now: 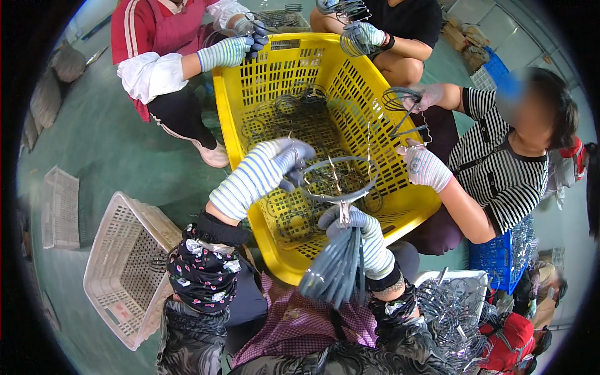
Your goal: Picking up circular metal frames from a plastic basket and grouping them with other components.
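Grey-blue ring [359, 195] sits between the two hands, over the yellow basket [228, 119], with small metal clips [344, 212] on it and a thin chain [369, 140] rising past its far side, away from the wearer. Left hand [265, 172]: fingers curled at the ring's left rim; can't tell if they pinch it or just touch. Right hand [365, 231]: closed around the top of a grey-blue bundle [334, 269], just under the near clip.

Handling, my guess: ring light, fairly stiff, a bit springy, smooth so may slide on gloves; not fragile, but chain and clips likely snag. Best hold: plain band between clips, thumb and finger. Bundle probably heavier, floppy at the loose ends; hold at the gathered top.

Orientation: ring lies roughly flat, slightly tilted, seen as an oval, widest left hand to right-hand side. Bundle's long axis runs from right hand down toward the wearer's lap, ends fanned.
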Demonstrator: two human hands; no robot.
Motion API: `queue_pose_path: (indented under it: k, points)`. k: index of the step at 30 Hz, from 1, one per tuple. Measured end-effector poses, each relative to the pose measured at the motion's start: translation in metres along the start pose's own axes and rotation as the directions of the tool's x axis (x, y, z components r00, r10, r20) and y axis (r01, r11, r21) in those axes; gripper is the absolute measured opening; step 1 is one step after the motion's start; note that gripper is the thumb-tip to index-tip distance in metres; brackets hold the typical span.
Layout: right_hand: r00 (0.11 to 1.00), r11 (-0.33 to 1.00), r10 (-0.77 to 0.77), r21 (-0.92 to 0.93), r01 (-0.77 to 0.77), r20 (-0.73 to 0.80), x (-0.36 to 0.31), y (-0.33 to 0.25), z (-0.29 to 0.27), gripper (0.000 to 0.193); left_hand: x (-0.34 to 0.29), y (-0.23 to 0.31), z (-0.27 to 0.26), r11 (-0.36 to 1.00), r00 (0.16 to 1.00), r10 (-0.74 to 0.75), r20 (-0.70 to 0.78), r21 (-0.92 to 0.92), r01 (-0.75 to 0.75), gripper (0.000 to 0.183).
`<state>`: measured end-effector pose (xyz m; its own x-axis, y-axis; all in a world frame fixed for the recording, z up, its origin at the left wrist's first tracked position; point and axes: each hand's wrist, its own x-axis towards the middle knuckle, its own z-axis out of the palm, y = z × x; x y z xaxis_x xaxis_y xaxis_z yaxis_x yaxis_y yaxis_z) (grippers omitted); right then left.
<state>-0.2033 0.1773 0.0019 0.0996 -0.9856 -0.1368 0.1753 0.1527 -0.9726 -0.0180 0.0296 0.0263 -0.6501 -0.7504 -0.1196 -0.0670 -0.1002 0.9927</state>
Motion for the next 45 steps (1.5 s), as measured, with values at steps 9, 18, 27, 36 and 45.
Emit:
queue_pose_path:
  k: [9,18,27,36,45]
  points:
    - [0.979,0.98,-0.118,0.14,0.141,-0.165,0.013,0.013,-0.001,0.01,-0.012,0.026,0.024,0.666,0.729,0.682,-0.057,0.46,-0.587,0.018]
    - [0.973,0.978,-0.057,0.181,0.099,-0.222,0.025,-0.007,0.01,0.008,-0.01,0.02,0.034,0.561,0.743,0.667,0.046,0.625,-0.542,0.017]
    - [0.966,0.981,-0.095,0.142,0.132,-0.242,0.027,-0.001,0.005,0.01,-0.01,0.024,0.027,0.653,0.814,0.579,0.052,0.568,-0.501,0.022]
    - [0.985,0.969,-0.064,0.228,0.1,-0.163,0.029,-0.004,0.007,0.011,-0.007,0.019,0.029,0.539,0.765,0.642,0.06,0.675,-0.505,0.017]
    - [0.99,0.961,-0.092,0.25,0.115,-0.102,0.027,-0.003,0.01,0.014,-0.007,0.018,0.027,0.562,0.66,0.748,-0.069,0.594,-0.576,0.015]
